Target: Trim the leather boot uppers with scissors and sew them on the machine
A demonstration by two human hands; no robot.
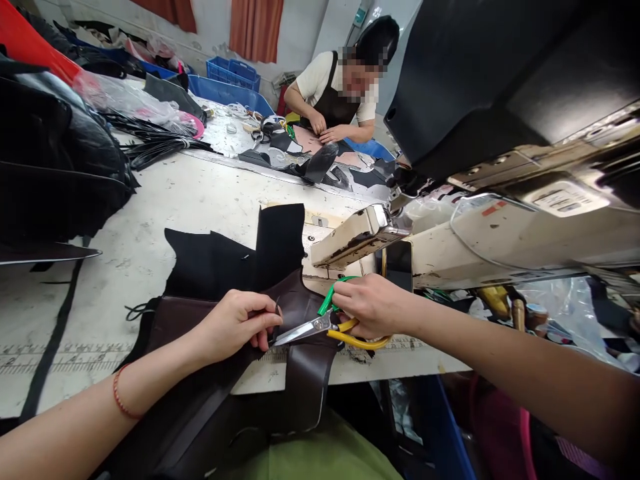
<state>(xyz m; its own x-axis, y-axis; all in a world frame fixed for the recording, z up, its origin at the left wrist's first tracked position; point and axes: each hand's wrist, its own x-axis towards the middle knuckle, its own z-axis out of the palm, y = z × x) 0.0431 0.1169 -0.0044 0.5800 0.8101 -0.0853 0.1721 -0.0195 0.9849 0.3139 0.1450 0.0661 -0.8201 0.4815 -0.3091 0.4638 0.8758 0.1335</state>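
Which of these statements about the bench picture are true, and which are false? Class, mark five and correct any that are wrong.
1. The right hand holds scissors with one green and one yellow handle. True.
2. Both wrists are bare. False: a reddish bracelet circles the left wrist.
3. The left hand is close to the scissors' tips. True.
4. Blue cloth hangs at the back wall. False: the curtains there are reddish-brown.
5. Ruler markings run along the near side of the pale table. True.
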